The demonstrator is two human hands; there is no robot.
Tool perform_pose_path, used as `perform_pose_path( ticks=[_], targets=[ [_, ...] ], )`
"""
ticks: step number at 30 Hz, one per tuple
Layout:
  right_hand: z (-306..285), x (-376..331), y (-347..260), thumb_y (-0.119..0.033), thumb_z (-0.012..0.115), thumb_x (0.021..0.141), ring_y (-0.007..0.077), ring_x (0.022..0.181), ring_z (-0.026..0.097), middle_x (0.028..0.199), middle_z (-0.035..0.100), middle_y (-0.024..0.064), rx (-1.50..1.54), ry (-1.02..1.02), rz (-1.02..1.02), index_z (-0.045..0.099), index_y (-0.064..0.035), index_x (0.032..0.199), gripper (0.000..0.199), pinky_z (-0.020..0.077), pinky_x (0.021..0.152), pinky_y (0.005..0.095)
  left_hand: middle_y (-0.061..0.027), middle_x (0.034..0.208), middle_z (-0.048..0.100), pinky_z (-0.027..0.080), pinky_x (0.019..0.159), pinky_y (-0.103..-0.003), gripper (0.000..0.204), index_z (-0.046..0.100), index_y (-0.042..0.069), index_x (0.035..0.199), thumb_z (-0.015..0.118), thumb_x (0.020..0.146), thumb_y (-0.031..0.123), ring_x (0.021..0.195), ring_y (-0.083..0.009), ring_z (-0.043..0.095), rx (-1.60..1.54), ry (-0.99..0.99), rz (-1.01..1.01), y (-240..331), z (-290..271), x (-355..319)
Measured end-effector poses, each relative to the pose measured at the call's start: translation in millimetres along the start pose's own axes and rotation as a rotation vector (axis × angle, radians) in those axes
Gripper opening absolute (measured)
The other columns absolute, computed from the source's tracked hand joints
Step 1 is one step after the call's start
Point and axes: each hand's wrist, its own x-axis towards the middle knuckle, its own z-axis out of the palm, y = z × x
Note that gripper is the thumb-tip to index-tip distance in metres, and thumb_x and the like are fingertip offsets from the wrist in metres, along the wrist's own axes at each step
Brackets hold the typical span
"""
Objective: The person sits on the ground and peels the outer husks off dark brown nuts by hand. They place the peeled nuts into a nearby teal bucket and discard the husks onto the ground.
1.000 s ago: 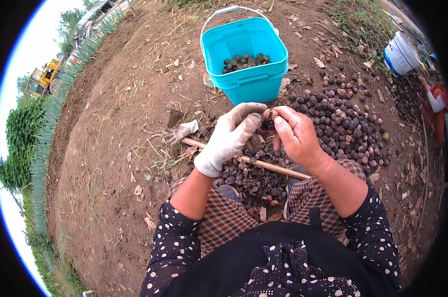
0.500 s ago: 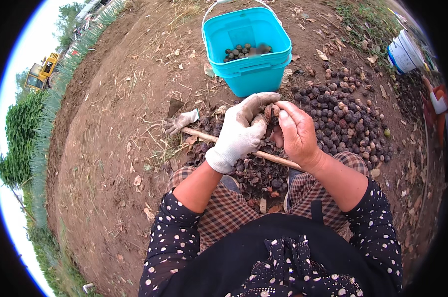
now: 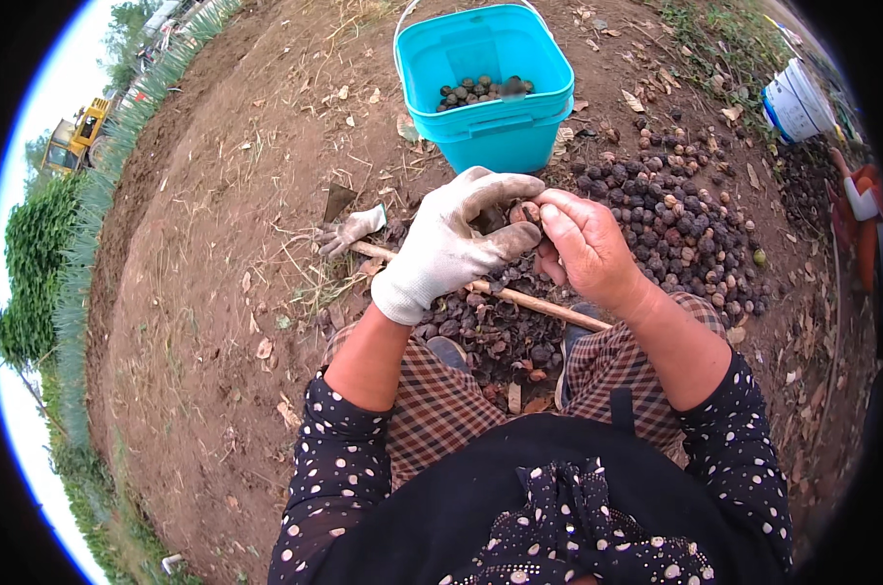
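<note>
Between my two hands is a walnut (image 3: 524,213), pale brown with dark bits of husk on it. My left hand (image 3: 461,229), in a white glove stained brown at the fingers, curls its thumb and fingers round the nut. The bare fingertips of my right hand (image 3: 589,244) pinch at its right side. Below the hands a wooden handle (image 3: 529,301) lies slantwise across a heap of dark husks (image 3: 490,336) between my feet. Just beyond them stands a turquoise bucket (image 3: 505,146) with several walnuts (image 3: 480,91) in its bottom.
A broad pile of dark, husk-stained walnuts (image 3: 675,219) spreads over the soil at right. A spare glove (image 3: 352,231) lies by the handle's left end. At far right a white bucket (image 3: 797,102) is tipped over. A yellow digger (image 3: 78,135) stands far left.
Both hands have shifted slightly. My left thumb and fingers have spread wider round the walnut, and more of its pale shell shows. The view has moved a little.
</note>
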Motion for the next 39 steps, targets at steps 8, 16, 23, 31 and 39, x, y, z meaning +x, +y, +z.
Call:
perform_pose_path(
  ticks=[8,16,23,31,39],
  targets=[
    [5.7,-1.3,5.4,-0.019,0.043,0.107,0.0055,0.044,0.044,0.067,0.052,0.0003,0.432,0.123,0.163,0.058,0.002,0.117,0.028,0.0509,0.05,0.0267,-0.0108,0.111,0.067,0.056,0.08,-0.029,0.039,0.069,0.002,0.111,0.084,0.075,0.002,0.095,-0.0176,0.068,-0.09,0.169,0.339,-15.0,15.8,-1.2],
    [-2.5,1.6,-6.4,-0.024,0.062,0.099,0.0078,0.067,0.056,0.082,0.06,0.0026,-0.299,0.127,-0.214,0.067,0.0011,0.1,0.025,0.0471,0.062,0.0262,-0.0095,0.11,0.067,0.056,0.076,-0.024,0.049,0.058,0.0,0.124,0.082,0.086,0.019,0.097,-0.0118,0.065,-0.759,0.163,-0.01,-9.6,4.1,-2.2],
    [1.0,0.3,-11.6,-0.026,0.067,0.097,0.0065,0.065,0.053,0.078,0.061,0.003,-0.108,0.004,-0.033,0.067,0.0019,0.098,0.028,0.0437,0.058,0.0255,-0.0082,0.112,0.067,0.054,0.092,-0.031,0.047,0.065,-0.002,0.113,0.09,0.074,0.009,0.102,-0.016,0.064,-0.597,0.155,0.142,-17.8,12.7,1.2],
    [-1.1,1.1,-7.8,-0.007,0.063,0.088,0.0033,0.059,0.051,0.071,0.059,0.0002,-0.361,0.144,-0.152,0.066,0.0029,0.09,0.01,0.0413,0.053,0.0233,-0.0069,0.108,0.066,0.056,0.088,-0.03,0.04,0.061,0.0,0.108,0.081,0.074,-0.005,0.098,-0.0137,0.065,-0.493,0.142,-0.062,-10.3,14.9,1.4],
    [-11.6,3.2,-5.4,-0.001,0.057,0.087,-0.0018,0.057,0.047,0.066,0.054,-0.0063,-0.286,0.058,-0.047,0.065,0.0016,0.089,0.008,0.0359,0.049,0.0192,-0.0048,0.105,0.062,0.056,0.084,-0.028,0.039,0.057,0.003,0.109,0.08,0.078,-0.001,0.094,-0.0117,0.064,-0.393,0.121,-0.069,-13.5,22.0,-1.2]
  ],
)
